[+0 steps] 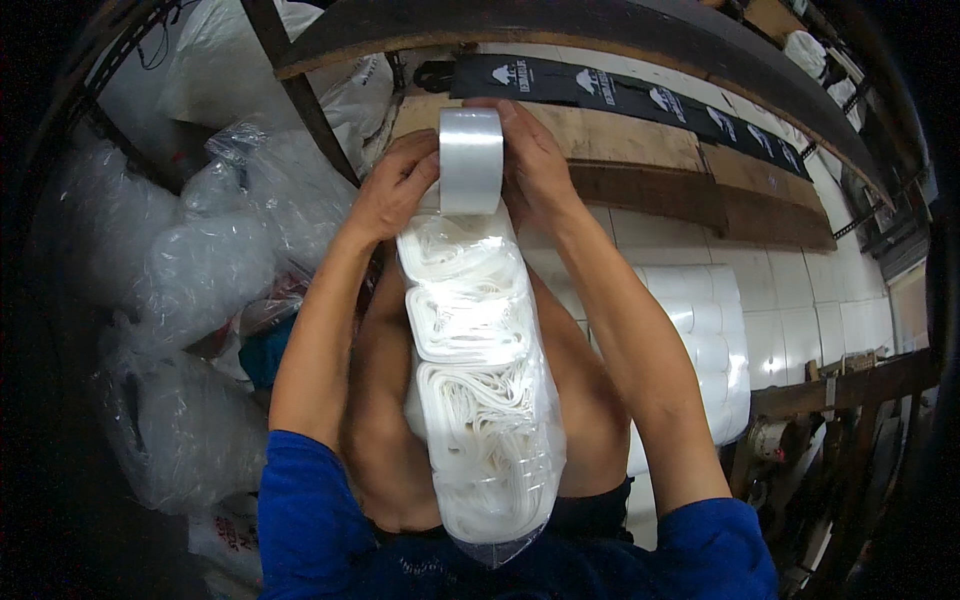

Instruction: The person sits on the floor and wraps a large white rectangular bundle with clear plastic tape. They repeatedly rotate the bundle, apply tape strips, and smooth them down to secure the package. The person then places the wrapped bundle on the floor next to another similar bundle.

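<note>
A wide, shiny silver-grey roll of tape (471, 165) stands at the far end of a long clear plastic pack (480, 400). Inside the pack, folded white sheets or bags are stacked in several bundles; their exact kind I cannot make out. The pack lies lengthwise between my bare legs, its near end at my shirt. My left hand (402, 185) is closed at the roll's left side, thumb and fingers bent. From the right, my right hand (535, 160) grips the roll, with fingers reaching over its far side. The roll hides some fingertips.
Clear plastic bags (210, 250) pile up on the left. A white wrapped pack of rolls (700, 350) lies on the tiled floor at right. Wooden boards (640, 190) and a black printed strip (620, 92) lie ahead, beneath a dark shelf beam (560, 38).
</note>
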